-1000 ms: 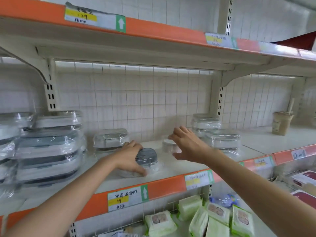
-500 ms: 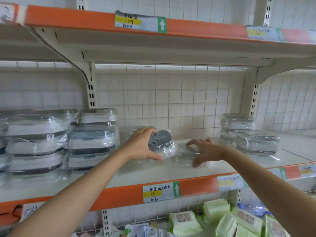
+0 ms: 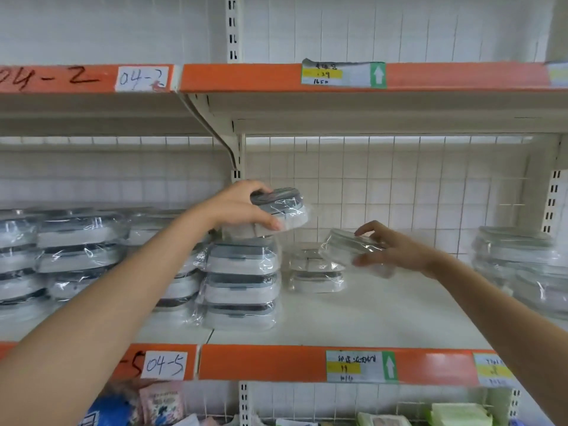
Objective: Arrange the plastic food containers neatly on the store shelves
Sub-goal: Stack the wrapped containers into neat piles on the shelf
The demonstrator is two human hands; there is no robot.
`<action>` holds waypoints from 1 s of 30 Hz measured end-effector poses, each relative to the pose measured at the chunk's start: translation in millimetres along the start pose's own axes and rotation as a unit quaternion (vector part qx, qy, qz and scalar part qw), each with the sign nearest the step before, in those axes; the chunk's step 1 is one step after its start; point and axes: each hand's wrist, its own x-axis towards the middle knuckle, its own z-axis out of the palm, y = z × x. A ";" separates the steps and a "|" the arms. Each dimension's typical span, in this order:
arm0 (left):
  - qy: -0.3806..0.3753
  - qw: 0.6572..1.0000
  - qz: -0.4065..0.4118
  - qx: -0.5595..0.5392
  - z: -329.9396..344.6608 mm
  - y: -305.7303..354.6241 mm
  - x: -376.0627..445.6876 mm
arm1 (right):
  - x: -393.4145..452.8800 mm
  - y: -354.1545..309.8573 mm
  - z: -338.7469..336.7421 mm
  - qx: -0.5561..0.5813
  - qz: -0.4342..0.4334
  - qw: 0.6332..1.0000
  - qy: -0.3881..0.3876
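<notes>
left grip (image 3: 236, 207) clasps a grey-lidded container (image 3: 278, 210) above the stack (image 3: 241, 281); right grip (image 3: 390, 247) pinches a clear container (image 3: 344, 245).

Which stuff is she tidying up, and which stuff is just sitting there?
Part of the job:
- grey-lidded wrapped plastic container, held in left hand
- clear wrapped plastic container, held in right hand
- stack of grey-lidded containers
- white shelf

Just there:
- green packs below
- paper price labels
</notes>
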 end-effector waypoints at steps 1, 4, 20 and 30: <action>-0.016 1.000 -0.015 0.020 -3.7 -8.1 -0.4 | 2.9 -3.1 2.4 0.010 -0.001 1.000 -0.004; -0.056 0.995 -0.056 0.061 -7.5 -32.5 -1.9 | 13.1 -4.3 13.5 -0.007 -0.005 1.000 0.001; -0.025 0.977 0.085 0.195 20.6 -24.4 4.2 | 92.1 1.9 37.5 -0.144 -0.018 0.985 0.098; 0.003 0.944 0.121 0.306 46.1 -6.2 10.9 | 106.9 7.7 46.7 -0.191 -0.049 0.980 0.026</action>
